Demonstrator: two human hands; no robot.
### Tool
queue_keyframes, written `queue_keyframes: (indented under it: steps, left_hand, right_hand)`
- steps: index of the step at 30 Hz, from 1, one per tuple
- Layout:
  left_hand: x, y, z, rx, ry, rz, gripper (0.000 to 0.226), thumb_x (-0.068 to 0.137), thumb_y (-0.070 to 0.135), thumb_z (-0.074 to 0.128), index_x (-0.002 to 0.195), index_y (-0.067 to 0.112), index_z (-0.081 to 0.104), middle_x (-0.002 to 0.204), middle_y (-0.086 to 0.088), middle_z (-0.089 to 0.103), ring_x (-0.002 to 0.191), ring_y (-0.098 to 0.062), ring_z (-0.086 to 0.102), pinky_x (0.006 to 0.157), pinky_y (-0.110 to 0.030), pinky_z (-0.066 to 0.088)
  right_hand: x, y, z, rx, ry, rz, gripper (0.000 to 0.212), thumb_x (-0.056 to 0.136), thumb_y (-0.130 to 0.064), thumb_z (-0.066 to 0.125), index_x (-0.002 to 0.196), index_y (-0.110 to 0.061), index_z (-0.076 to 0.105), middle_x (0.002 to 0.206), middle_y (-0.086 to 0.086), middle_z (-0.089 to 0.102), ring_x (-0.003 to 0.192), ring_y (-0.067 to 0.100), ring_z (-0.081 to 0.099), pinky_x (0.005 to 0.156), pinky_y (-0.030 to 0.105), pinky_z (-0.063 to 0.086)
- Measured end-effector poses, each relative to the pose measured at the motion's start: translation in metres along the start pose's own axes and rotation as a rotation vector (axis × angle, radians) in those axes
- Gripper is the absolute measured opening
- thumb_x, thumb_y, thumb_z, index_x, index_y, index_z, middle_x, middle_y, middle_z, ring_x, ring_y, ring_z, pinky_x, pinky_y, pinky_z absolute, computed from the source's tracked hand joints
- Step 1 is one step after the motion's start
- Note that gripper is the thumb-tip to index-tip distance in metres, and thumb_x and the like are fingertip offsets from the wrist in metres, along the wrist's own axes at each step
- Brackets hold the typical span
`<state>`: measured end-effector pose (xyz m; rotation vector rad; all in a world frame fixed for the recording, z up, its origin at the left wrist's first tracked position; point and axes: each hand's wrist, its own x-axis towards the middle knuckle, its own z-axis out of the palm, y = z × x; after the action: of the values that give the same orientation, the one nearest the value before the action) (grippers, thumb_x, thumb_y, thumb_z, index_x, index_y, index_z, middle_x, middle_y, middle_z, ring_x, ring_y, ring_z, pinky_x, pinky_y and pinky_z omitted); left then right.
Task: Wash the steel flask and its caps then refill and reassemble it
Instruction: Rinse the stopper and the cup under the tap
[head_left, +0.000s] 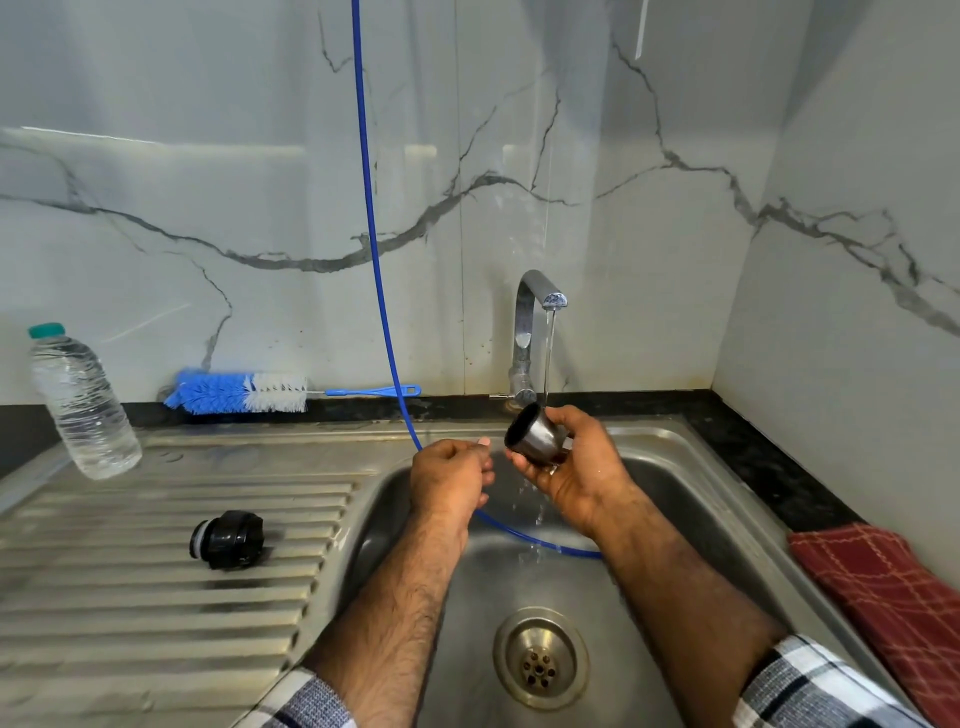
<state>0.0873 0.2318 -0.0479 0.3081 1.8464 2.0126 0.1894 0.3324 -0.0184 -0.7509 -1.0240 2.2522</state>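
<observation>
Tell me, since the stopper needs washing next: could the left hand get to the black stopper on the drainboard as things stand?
Probably yes. The left hand holds nothing, and the black stopper lies alone on the drainboard to its left, nothing between them. The right hand holds the steel cap under the tap.

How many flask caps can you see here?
2. A steel cup cap is held in the right hand under the running tap; a black stopper cap lies on the ribbed draining board. The flask itself is out of view.
</observation>
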Motion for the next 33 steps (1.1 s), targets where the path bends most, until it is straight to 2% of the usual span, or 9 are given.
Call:
queue_keyframes:
  steps: [2,3,5,7,12,16,23,28,33]
  left_hand:
    - [0.0,0.0,0.0,-0.007,0.001,-0.002,0.015,0.098,0.019,0.074,0.085,0.013,0.071,0.081,-0.006,0.078,0.074,-0.019,0.072,0.06,-0.031,0.055]
    - [0.001,0.0,0.0,-0.016,-0.001,-0.005,0.015,0.098,0.018,0.074,0.084,0.013,0.07,0.08,-0.006,0.077,0.073,-0.019,0.071,0.059,-0.03,0.054]
    - [0.002,0.0,0.0,-0.014,-0.002,-0.011,0.015,0.098,0.018,0.075,0.084,0.014,0.07,0.08,-0.006,0.078,0.073,-0.018,0.071,0.06,-0.03,0.054]
    - [0.003,-0.002,0.0,0.008,-0.003,-0.008,0.015,0.098,0.021,0.075,0.085,0.015,0.071,0.082,-0.004,0.079,0.075,-0.018,0.074,0.063,-0.032,0.056]
    - [0.0,-0.005,0.005,0.099,-0.047,0.021,0.011,0.097,0.023,0.076,0.089,0.016,0.075,0.085,-0.002,0.081,0.083,-0.02,0.078,0.068,-0.034,0.059]
    - [-0.007,-0.002,0.005,0.169,-0.07,0.093,0.012,0.085,0.018,0.087,0.08,0.019,0.076,0.079,-0.002,0.08,0.084,-0.028,0.078,0.076,-0.039,0.062]
    - [-0.017,0.006,0.001,0.187,-0.137,0.218,0.024,0.081,0.01,0.091,0.095,0.021,0.075,0.086,0.0,0.079,0.083,-0.013,0.074,0.083,-0.04,0.066]
    - [-0.015,0.004,0.001,0.194,-0.133,0.217,0.022,0.081,0.014,0.091,0.096,0.022,0.076,0.088,0.002,0.079,0.089,-0.015,0.076,0.084,-0.04,0.066]
    - [-0.011,0.003,0.003,0.173,-0.12,0.189,0.016,0.084,0.016,0.089,0.093,0.022,0.076,0.089,0.001,0.08,0.091,-0.02,0.078,0.081,-0.04,0.065]
  right_hand:
    - [-0.001,-0.002,0.0,-0.119,0.007,-0.053,0.017,0.098,-0.015,0.067,0.112,-0.005,0.067,0.116,0.023,0.071,0.112,0.038,0.072,0.091,0.044,0.063]
    - [-0.001,-0.003,-0.001,-0.292,0.03,-0.095,0.016,0.095,-0.012,0.07,0.11,-0.007,0.069,0.115,0.021,0.072,0.108,0.035,0.073,0.088,0.041,0.064]
    - [0.0,-0.004,-0.006,-0.765,0.124,-0.198,0.029,0.085,-0.008,0.081,0.111,-0.015,0.07,0.11,0.012,0.074,0.096,0.025,0.073,0.073,0.032,0.061]
    - [-0.003,-0.006,-0.009,-1.146,0.159,-0.268,0.046,0.078,-0.007,0.089,0.116,-0.023,0.071,0.109,0.002,0.072,0.096,0.018,0.068,0.073,0.025,0.054]
    - [-0.017,-0.011,-0.002,-1.547,0.148,-0.267,0.043,0.077,-0.019,0.091,0.115,-0.026,0.071,0.107,-0.001,0.071,0.098,0.018,0.067,0.084,0.032,0.061]
    - [-0.038,-0.02,0.006,-1.594,0.171,-0.36,0.034,0.081,-0.022,0.088,0.111,-0.023,0.071,0.095,-0.005,0.065,0.086,0.012,0.063,0.083,0.03,0.058]
    - [-0.058,-0.029,0.007,-1.567,0.211,-0.504,0.048,0.08,-0.024,0.09,0.123,-0.022,0.07,0.088,-0.012,0.053,0.09,0.011,0.057,0.078,0.026,0.048]
    - [-0.056,-0.031,0.005,-1.576,0.232,-0.529,0.055,0.078,-0.027,0.089,0.128,-0.021,0.069,0.109,-0.002,0.066,0.098,0.016,0.061,0.083,0.029,0.054]
    - [-0.052,-0.03,0.002,-1.56,0.242,-0.496,0.046,0.075,-0.028,0.091,0.116,-0.024,0.07,0.1,-0.006,0.064,0.092,0.013,0.061,0.077,0.028,0.053]
